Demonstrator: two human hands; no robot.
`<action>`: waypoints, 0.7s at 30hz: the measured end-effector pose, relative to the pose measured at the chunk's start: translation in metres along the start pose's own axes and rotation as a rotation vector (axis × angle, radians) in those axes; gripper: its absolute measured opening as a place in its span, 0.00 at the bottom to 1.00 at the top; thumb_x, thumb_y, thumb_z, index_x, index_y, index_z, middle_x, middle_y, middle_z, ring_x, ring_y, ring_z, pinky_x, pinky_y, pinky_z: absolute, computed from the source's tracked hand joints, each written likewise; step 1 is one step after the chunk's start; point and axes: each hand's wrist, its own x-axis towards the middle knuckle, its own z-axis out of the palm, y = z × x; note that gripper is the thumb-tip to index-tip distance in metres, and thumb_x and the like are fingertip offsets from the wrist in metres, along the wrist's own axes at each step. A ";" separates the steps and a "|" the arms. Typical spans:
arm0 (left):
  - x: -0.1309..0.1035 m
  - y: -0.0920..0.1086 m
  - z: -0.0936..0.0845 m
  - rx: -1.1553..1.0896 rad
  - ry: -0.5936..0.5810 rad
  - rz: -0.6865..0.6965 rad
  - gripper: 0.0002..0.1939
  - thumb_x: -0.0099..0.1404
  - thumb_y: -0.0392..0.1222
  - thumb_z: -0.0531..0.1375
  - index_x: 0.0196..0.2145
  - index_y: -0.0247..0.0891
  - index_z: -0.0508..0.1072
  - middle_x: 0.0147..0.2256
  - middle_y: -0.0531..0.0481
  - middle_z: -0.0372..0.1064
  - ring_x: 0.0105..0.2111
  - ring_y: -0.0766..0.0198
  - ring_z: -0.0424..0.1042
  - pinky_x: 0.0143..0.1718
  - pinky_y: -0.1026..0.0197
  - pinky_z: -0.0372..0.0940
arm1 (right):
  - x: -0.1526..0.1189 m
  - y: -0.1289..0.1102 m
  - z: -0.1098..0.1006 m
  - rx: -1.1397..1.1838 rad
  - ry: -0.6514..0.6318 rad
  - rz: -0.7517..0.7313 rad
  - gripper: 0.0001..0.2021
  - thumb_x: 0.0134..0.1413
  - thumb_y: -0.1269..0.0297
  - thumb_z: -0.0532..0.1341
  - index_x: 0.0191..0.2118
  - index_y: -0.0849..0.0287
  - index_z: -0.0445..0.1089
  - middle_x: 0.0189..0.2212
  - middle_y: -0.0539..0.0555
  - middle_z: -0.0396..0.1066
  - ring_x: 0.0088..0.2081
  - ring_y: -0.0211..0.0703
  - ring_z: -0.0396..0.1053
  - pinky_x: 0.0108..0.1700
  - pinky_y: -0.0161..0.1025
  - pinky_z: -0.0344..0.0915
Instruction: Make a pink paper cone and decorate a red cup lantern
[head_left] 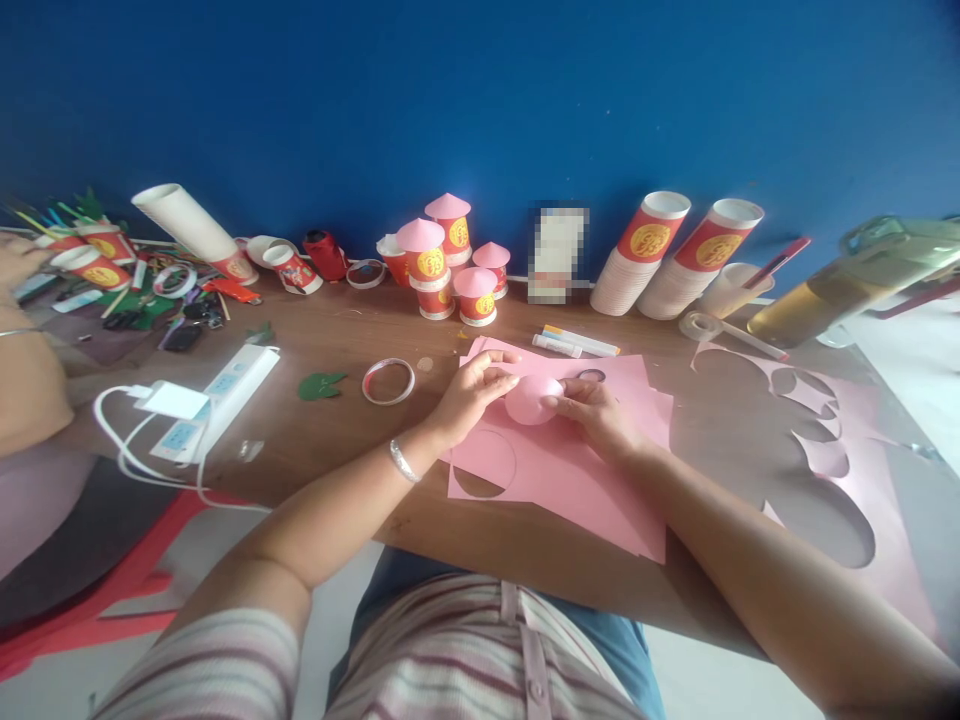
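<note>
In the middle of the table, a pink paper circle is held up between my hands, above stacked pink paper sheets. My right hand pinches its right edge between thumb and fingers. At the circle's upper left edge, the thumb of my left hand presses with the fingers bent. A round hole shows in the sheet by my left wrist. Just beyond my right fingers lies a dark ring-shaped thing, partly covered. A glue stick rests behind the sheets.
Several paper cups with pink cone tops stand behind. Tall cup stacks lean against the blue wall. A tape roll, green paper cutout and power strip lie left; pink paper offcuts lie right. Another person's arm is far left.
</note>
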 end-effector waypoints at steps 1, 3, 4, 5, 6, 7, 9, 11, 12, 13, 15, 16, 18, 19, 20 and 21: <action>0.000 0.000 0.000 -0.004 0.001 -0.003 0.19 0.63 0.49 0.66 0.48 0.38 0.73 0.33 0.53 0.72 0.36 0.66 0.70 0.43 0.62 0.62 | 0.000 0.001 -0.001 -0.005 -0.007 0.007 0.25 0.42 0.41 0.73 0.30 0.60 0.73 0.27 0.49 0.67 0.30 0.38 0.59 0.34 0.38 0.53; 0.001 0.000 0.000 -0.031 -0.002 -0.010 0.19 0.64 0.51 0.65 0.48 0.38 0.72 0.34 0.51 0.73 0.36 0.65 0.70 0.43 0.61 0.62 | 0.000 0.001 -0.002 -0.042 -0.013 0.017 0.26 0.43 0.39 0.72 0.29 0.59 0.71 0.25 0.48 0.63 0.29 0.36 0.57 0.32 0.38 0.51; 0.001 0.000 0.000 -0.043 -0.007 -0.010 0.20 0.64 0.52 0.65 0.48 0.38 0.72 0.35 0.51 0.73 0.36 0.65 0.70 0.42 0.60 0.62 | 0.000 0.000 -0.001 -0.078 -0.015 0.017 0.26 0.43 0.38 0.72 0.28 0.59 0.69 0.24 0.47 0.61 0.28 0.35 0.54 0.31 0.38 0.49; 0.001 0.001 0.001 -0.048 -0.015 -0.005 0.20 0.64 0.52 0.66 0.49 0.38 0.72 0.34 0.51 0.72 0.36 0.65 0.70 0.42 0.61 0.61 | -0.001 -0.002 0.000 -0.121 -0.014 0.011 0.27 0.43 0.37 0.71 0.26 0.58 0.67 0.23 0.46 0.58 0.27 0.35 0.52 0.31 0.38 0.47; 0.000 0.001 0.001 -0.044 -0.027 0.001 0.21 0.63 0.51 0.67 0.49 0.38 0.71 0.34 0.52 0.71 0.35 0.66 0.69 0.42 0.61 0.61 | -0.002 -0.005 0.001 -0.169 -0.017 0.002 0.29 0.43 0.35 0.70 0.24 0.58 0.64 0.22 0.45 0.55 0.26 0.34 0.49 0.30 0.38 0.44; 0.000 0.002 0.002 -0.030 -0.035 0.006 0.22 0.62 0.50 0.68 0.50 0.38 0.71 0.33 0.53 0.70 0.35 0.67 0.68 0.41 0.62 0.60 | -0.004 -0.007 0.002 -0.212 -0.030 -0.005 0.30 0.43 0.34 0.70 0.23 0.58 0.61 0.22 0.45 0.52 0.26 0.34 0.46 0.30 0.38 0.42; -0.001 0.003 0.003 0.006 -0.040 0.011 0.22 0.61 0.48 0.70 0.49 0.39 0.71 0.30 0.55 0.67 0.33 0.68 0.65 0.39 0.62 0.58 | -0.006 -0.012 0.005 -0.255 -0.054 -0.012 0.33 0.42 0.31 0.69 0.21 0.56 0.55 0.21 0.44 0.47 0.27 0.33 0.43 0.30 0.38 0.39; -0.001 0.003 0.004 0.028 -0.020 0.013 0.21 0.60 0.47 0.70 0.48 0.38 0.72 0.28 0.56 0.65 0.32 0.68 0.63 0.38 0.62 0.57 | -0.007 -0.014 0.006 -0.274 -0.058 -0.001 0.34 0.43 0.29 0.67 0.21 0.56 0.54 0.21 0.44 0.45 0.26 0.33 0.42 0.29 0.39 0.38; -0.001 0.003 0.004 0.025 -0.004 0.012 0.20 0.60 0.47 0.70 0.47 0.38 0.72 0.28 0.56 0.65 0.32 0.68 0.63 0.38 0.62 0.57 | -0.007 -0.014 0.006 -0.277 -0.050 0.009 0.34 0.44 0.28 0.66 0.22 0.56 0.55 0.21 0.44 0.46 0.26 0.34 0.42 0.29 0.39 0.39; 0.000 0.002 0.003 0.009 0.011 0.006 0.20 0.59 0.47 0.70 0.46 0.38 0.73 0.29 0.55 0.66 0.32 0.68 0.64 0.38 0.62 0.58 | -0.007 -0.012 0.005 -0.270 -0.036 0.018 0.33 0.45 0.28 0.66 0.22 0.56 0.56 0.21 0.45 0.47 0.26 0.34 0.43 0.29 0.39 0.39; 0.002 0.000 0.002 -0.043 0.028 -0.017 0.20 0.59 0.48 0.69 0.46 0.38 0.73 0.31 0.54 0.69 0.33 0.67 0.66 0.40 0.62 0.60 | -0.005 -0.008 0.003 -0.219 0.000 0.021 0.32 0.46 0.30 0.65 0.23 0.56 0.60 0.21 0.46 0.50 0.25 0.34 0.45 0.28 0.38 0.41; 0.003 -0.001 0.001 -0.067 0.030 -0.028 0.20 0.59 0.48 0.69 0.46 0.38 0.73 0.31 0.53 0.70 0.34 0.66 0.68 0.40 0.61 0.60 | -0.003 -0.006 0.002 -0.181 0.017 0.017 0.31 0.47 0.31 0.66 0.24 0.56 0.60 0.21 0.46 0.52 0.25 0.35 0.46 0.28 0.38 0.42; 0.004 -0.001 0.000 -0.092 0.026 -0.044 0.20 0.60 0.50 0.69 0.46 0.38 0.73 0.32 0.53 0.71 0.34 0.65 0.69 0.41 0.61 0.61 | -0.001 -0.002 0.000 -0.114 0.044 0.011 0.30 0.46 0.32 0.67 0.24 0.56 0.61 0.21 0.46 0.52 0.25 0.35 0.47 0.28 0.38 0.44; 0.004 0.000 0.000 -0.091 0.019 -0.051 0.20 0.60 0.50 0.69 0.46 0.38 0.73 0.32 0.52 0.71 0.34 0.65 0.69 0.41 0.60 0.61 | -0.001 -0.002 0.000 -0.096 0.054 0.011 0.30 0.46 0.33 0.68 0.23 0.56 0.60 0.21 0.46 0.52 0.25 0.35 0.47 0.28 0.38 0.44; 0.003 0.000 0.000 -0.086 0.009 -0.058 0.21 0.60 0.50 0.69 0.47 0.38 0.73 0.32 0.52 0.71 0.34 0.65 0.69 0.42 0.60 0.61 | -0.001 -0.002 0.000 -0.089 0.061 0.011 0.30 0.45 0.33 0.68 0.23 0.56 0.60 0.20 0.46 0.51 0.25 0.35 0.47 0.28 0.38 0.44; 0.003 0.001 0.000 -0.079 -0.004 -0.064 0.21 0.60 0.50 0.69 0.47 0.38 0.73 0.32 0.53 0.71 0.35 0.65 0.69 0.42 0.60 0.60 | -0.001 -0.002 0.000 -0.093 0.065 0.011 0.30 0.45 0.33 0.68 0.22 0.56 0.59 0.20 0.45 0.51 0.25 0.34 0.46 0.28 0.38 0.44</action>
